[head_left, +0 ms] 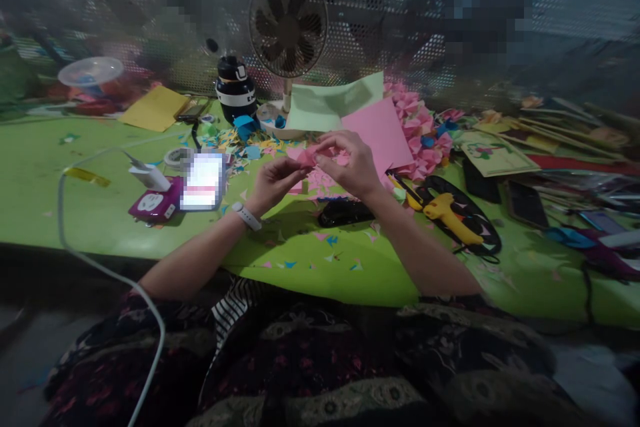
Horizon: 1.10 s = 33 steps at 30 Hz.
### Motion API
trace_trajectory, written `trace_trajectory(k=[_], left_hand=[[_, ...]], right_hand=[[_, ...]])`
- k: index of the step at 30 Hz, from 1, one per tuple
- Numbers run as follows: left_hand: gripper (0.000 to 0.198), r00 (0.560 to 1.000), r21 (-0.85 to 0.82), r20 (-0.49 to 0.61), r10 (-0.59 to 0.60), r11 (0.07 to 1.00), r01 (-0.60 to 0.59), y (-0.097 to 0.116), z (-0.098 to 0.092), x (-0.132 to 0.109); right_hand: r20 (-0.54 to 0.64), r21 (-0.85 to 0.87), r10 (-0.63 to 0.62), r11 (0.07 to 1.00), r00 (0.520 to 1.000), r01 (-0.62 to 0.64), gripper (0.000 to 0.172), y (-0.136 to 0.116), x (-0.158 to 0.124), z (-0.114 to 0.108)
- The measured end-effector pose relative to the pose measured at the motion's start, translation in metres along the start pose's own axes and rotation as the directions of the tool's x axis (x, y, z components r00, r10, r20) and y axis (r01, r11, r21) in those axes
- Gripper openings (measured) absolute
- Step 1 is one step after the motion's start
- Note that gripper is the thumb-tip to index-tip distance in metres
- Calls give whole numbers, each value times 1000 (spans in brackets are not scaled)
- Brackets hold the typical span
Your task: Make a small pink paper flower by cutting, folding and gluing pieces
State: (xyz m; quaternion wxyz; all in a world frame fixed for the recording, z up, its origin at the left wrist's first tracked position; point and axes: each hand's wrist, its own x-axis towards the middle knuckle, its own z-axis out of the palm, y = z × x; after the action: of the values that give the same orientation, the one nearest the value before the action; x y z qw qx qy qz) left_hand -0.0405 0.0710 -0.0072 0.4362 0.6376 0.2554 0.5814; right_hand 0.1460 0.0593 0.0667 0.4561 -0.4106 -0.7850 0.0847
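Note:
Between both hands is a small piece of pink paper (309, 155), pinched by the fingertips above the green table. My left hand (275, 181) closes on its left side; a white band circles that wrist. My right hand (347, 159) grips it from the right, thumb and fingers bent together. Pink paper scraps (327, 180) lie under the hands. A black stapler-like tool (345, 212) rests just in front of them. Behind my right hand a pink sheet (383, 130) leans by a pale green sheet (335, 103).
A pile of folded pink paper pieces (420, 123) stands at back right, near a yellow glue gun (453, 219). A fan (289, 23) and a black bottle (235, 93) stand behind. A lit phone (203, 180) and a white cable (113, 271) are at left.

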Motion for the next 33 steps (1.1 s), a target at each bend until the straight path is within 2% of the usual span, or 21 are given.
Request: trace_trajectory(k=[8,15,33], left_hand=[[19,985,144,42,167,974,-172,0,-1,0],[14,953,236,74,295,923,-304,2,-1,0],[18,957,269,85,276,919,-289,3,-3,0]], right_hand=[[-26,-70,-59,996,998,57,5,0,0,3],[-15,-125,-112,986,994,110,6,1,0,4],[23,-145,-68,987,997,71,5,1,1,6]])
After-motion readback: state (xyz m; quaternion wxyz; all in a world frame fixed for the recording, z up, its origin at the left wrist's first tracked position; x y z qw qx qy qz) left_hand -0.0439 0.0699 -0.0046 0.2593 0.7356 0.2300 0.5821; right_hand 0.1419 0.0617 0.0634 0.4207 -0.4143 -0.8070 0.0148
